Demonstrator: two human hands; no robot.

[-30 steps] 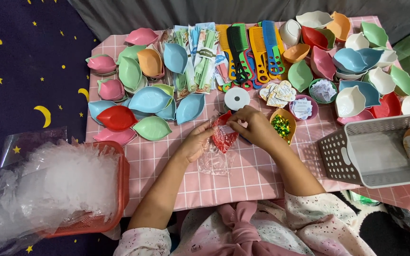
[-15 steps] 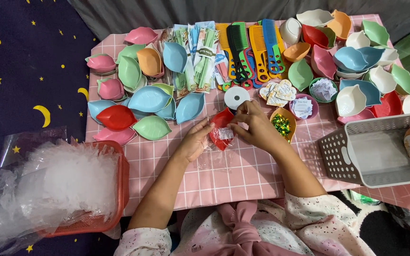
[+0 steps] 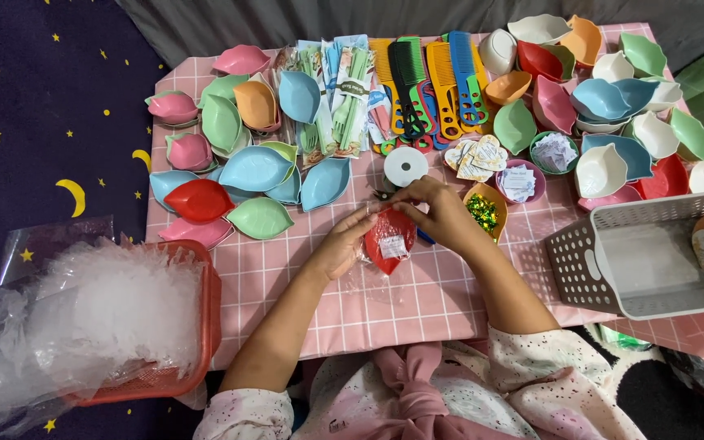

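Both my hands meet over the middle of the pink checked cloth (image 3: 287, 301). My left hand (image 3: 342, 244) grips the left side of a red leaf-shaped dish (image 3: 388, 239) that sits inside a clear plastic bag with a small white tag on it. My right hand (image 3: 440, 213) pinches the bag's top edge just above the dish. A white roll of ribbon (image 3: 405, 166) lies right behind my fingers. An orange dish of green and gold bits (image 3: 483, 210) stands beside my right wrist.
Leaf-shaped dishes in several colours (image 3: 246, 171) fill the left and far right of the table, with coloured combs (image 3: 433, 85) and packed green cutlery (image 3: 344, 102) at the back. A grey basket (image 3: 653, 257) stands right. A red basket of clear bags (image 3: 99, 318) stands left.
The bagged red dish has shifted slightly toward me and turned more upright, with both hands staying on it. My right hand's fingers now pinch the bag's top.
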